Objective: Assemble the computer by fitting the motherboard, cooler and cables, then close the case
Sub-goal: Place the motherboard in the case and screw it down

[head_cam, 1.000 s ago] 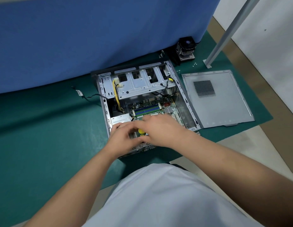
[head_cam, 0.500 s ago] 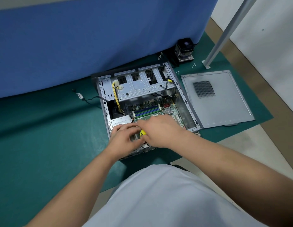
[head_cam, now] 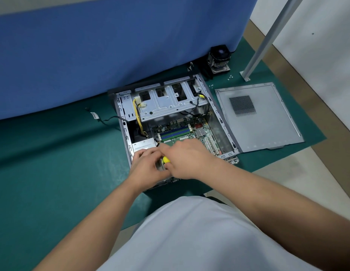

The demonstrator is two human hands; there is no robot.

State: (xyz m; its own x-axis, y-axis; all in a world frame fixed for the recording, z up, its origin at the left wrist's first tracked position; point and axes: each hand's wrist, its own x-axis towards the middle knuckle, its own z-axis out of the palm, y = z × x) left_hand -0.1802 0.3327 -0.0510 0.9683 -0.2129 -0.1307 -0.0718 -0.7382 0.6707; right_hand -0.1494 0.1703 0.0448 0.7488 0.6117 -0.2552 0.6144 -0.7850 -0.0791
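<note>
An open grey computer case lies on its side on a green mat. The green motherboard sits inside it, with blue memory slots showing. Over the case's near part, my right hand grips a yellow-handled screwdriver; its tip is hidden. My left hand is right beside it, fingers curled near the tool over the silver power supply; whether it holds anything is hidden. The cooler with its black fan stands behind the case. The grey side panel lies flat to the right.
A blue partition rises right behind the case. A grey metal post stands at the back right, with small loose screws near its foot. A black cable trails out left of the case. Yellow wires hang inside.
Both hands stay together over the case's near part. The right hand has shifted slightly and the yellow handle now shows more between the hands.
</note>
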